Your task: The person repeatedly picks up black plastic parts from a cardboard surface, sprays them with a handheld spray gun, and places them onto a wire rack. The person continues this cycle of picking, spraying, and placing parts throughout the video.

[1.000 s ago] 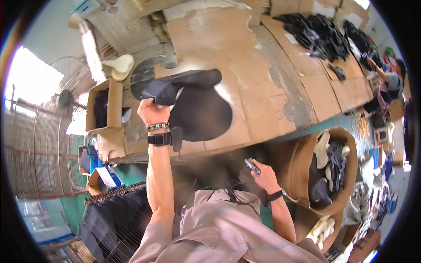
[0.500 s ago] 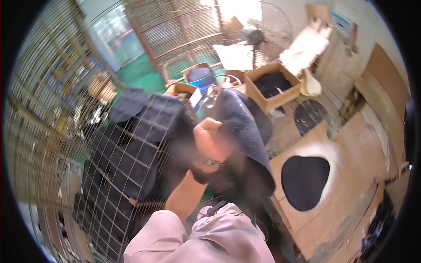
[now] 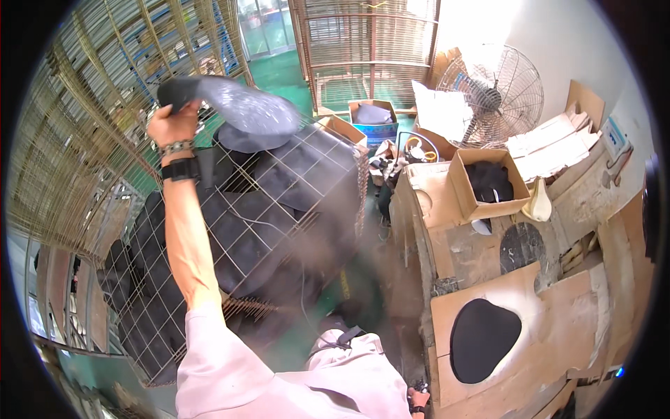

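Observation:
My left hand (image 3: pixel 174 124), reaching to the far left, grips the dark end of a black curved sheet (image 3: pixel 248 108), whose surface is glossy and flecked with white. The sheet hangs above a wire rack (image 3: pixel 237 276), close to another dark piece beneath it. Through and on the wire lie several dark sheet pieces (image 3: pixel 293 171). My right hand (image 3: pixel 419 399) shows small at the lower edge, closed around a small object that I cannot make out. Nearest to it, a flat black rounded pad (image 3: pixel 485 341) lies on brown cardboard (image 3: pixel 551 349), with a whitish patch around it.
An open carton (image 3: pixel 457 185) with black pieces stands at the back of the bench, a cream-coloured tapered object (image 3: pixel 537 201) beside it. Behind is a caged fan (image 3: pixel 492 101). Tall wire racks (image 3: pixel 370 42) line the back and left, above a green floor (image 3: pixel 279 77).
The black sheet has gone from beside the bench to over the wire rack at left, in my left hand. My right hand is now low at the right. The view has shifted.

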Tool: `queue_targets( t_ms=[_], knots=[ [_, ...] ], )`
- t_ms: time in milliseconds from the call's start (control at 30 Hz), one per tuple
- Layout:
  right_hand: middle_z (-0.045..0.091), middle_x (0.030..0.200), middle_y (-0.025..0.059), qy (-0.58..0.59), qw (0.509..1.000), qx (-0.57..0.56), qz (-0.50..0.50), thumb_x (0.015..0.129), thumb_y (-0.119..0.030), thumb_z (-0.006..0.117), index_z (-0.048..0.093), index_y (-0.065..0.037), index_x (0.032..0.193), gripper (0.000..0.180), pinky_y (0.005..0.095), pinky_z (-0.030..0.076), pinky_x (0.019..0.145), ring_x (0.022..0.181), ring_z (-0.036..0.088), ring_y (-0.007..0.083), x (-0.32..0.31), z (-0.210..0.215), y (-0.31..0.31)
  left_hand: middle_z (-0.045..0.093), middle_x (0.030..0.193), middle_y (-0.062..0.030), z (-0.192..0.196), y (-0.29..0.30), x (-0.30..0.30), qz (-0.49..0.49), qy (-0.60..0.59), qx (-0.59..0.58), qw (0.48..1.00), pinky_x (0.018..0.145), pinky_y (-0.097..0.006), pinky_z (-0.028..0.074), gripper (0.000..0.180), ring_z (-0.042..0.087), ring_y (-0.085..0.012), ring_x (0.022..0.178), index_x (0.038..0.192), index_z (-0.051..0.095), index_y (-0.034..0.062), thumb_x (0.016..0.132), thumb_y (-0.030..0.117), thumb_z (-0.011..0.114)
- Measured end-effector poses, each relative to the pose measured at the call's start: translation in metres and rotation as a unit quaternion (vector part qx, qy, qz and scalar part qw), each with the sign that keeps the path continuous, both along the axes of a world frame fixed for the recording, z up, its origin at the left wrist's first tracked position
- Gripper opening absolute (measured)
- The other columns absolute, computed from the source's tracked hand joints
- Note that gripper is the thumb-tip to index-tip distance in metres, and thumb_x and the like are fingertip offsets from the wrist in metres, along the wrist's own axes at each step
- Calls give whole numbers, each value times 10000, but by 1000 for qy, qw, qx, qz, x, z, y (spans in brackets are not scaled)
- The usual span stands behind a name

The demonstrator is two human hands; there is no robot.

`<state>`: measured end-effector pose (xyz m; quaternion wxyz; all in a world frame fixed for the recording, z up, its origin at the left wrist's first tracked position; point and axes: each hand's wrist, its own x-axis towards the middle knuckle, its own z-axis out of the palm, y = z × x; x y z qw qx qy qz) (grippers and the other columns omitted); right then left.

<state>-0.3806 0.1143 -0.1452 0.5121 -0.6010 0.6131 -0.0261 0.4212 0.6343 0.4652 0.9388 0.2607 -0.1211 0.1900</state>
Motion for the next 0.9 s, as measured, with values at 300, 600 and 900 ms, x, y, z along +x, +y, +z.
queue_targets(
  t_ms=[300, 600, 900],
  knots=[
    [640, 687, 33, 40, 996, 56, 61, 618, -23, 754, 653, 24, 730, 158, 358, 460, 507, 543, 570, 170, 82, 111, 17, 662, 932, -167, -239, 170, -39, 251, 492, 7, 833, 753, -568, 617, 172, 675, -311, 768, 852, 613, -12, 717, -26, 506],
    [639, 619, 56, 50, 997, 39, 52, 654, -18, 736, 646, 16, 709, 111, 350, 455, 475, 512, 588, 155, 80, 130, 54, 622, 754, -129, -279, 162, -60, 327, 411, 350, 775, 512, -367, 580, 681, 643, -234, 578, 1439, 474, 129, 806, -68, 632],
    [595, 693, 39, -30, 995, -90, -10, 701, -53, 691, 669, 24, 1234, 539, 296, 479, 556, 583, 524, 91, 46, 142, 95, 510, 1370, -326, -229, 108, -58, 277, 517, 741, 328, 1007, -541, 481, 870, 566, -471, 1205, 1553, 300, 226, 790, 362, 696]
  ],
)
